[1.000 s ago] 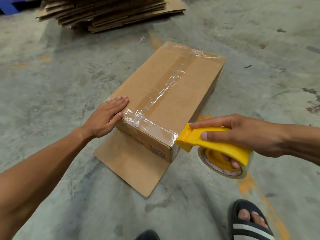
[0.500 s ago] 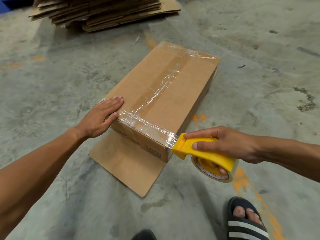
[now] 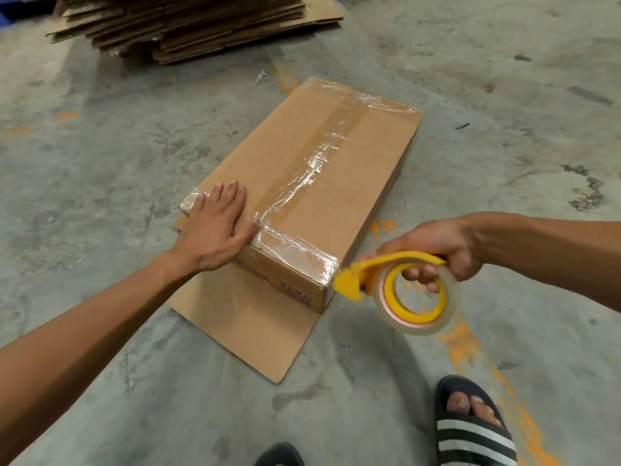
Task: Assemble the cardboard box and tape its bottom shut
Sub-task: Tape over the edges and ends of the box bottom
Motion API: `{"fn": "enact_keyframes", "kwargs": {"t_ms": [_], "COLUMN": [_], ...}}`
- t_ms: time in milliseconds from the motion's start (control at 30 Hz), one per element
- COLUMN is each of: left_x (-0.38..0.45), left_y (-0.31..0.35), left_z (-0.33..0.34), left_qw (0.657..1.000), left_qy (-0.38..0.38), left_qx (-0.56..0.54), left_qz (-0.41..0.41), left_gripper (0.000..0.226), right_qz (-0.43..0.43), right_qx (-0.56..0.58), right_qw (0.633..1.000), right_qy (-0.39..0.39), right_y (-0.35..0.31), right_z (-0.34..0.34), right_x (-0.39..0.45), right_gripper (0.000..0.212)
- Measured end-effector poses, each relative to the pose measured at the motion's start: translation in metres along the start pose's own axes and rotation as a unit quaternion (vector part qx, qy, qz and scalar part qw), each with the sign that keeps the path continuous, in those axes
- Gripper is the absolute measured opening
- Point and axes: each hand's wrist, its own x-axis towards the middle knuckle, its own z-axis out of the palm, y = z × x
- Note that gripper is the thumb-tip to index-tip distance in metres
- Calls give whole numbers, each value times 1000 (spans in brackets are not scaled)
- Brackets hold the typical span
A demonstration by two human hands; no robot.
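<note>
A brown cardboard box [image 3: 353,183] lies on the concrete floor with its taped bottom facing up. Clear tape runs along the centre seam and across the near edge. A loose flap [image 3: 248,317] lies flat on the floor at the near end. My left hand [image 3: 215,230] rests flat on the near left corner of the box, fingers straight over the tape. My right hand [image 3: 440,250] grips a yellow tape dispenser [image 3: 400,287] with a roll of clear tape, just off the near right corner of the box.
A stack of flattened cardboard boxes [image 3: 188,25] lies at the back left. My feet in black sandals [image 3: 470,428] stand at the bottom right. Orange paint marks run across the grey floor near the right foot.
My right hand has pulled the dispenser away from the near right corner and tilted it, showing the roll. My left hand has slid further onto the box top, over the taped corner.
</note>
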Motion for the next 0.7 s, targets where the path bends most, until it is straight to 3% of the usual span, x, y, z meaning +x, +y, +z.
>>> {"fn": "enact_keyframes", "kwargs": {"t_ms": [100,167,267,533,633,700], "left_x": [-3,-6,-9,-14,-25,-39], "left_y": [47,79,111,121,95,67], "left_z": [0,7,21,27,22,18], "left_qw": [998,993,990,985,981,977], "left_qy": [-49,-68,-71,-94,-96,-92], "left_qx": [14,25,47,82,102,101], "left_qz": [42,90,116,116,136,161], "left_gripper": [91,92,89,84,85,83], "right_qz": [98,118,80,-3,-110,-166], "right_qx": [-160,-154,-131,-203,-342,-482], "right_qw": [981,977,983,975,932,859], "right_qy": [-53,-90,-99,-88,-53,-55], "right_y": [31,41,34,16,13,14], "right_z": [14,25,29,55,81,98], "right_x": [24,28,27,51,58,63], "right_gripper": [63,55,34,35,40,49]}}
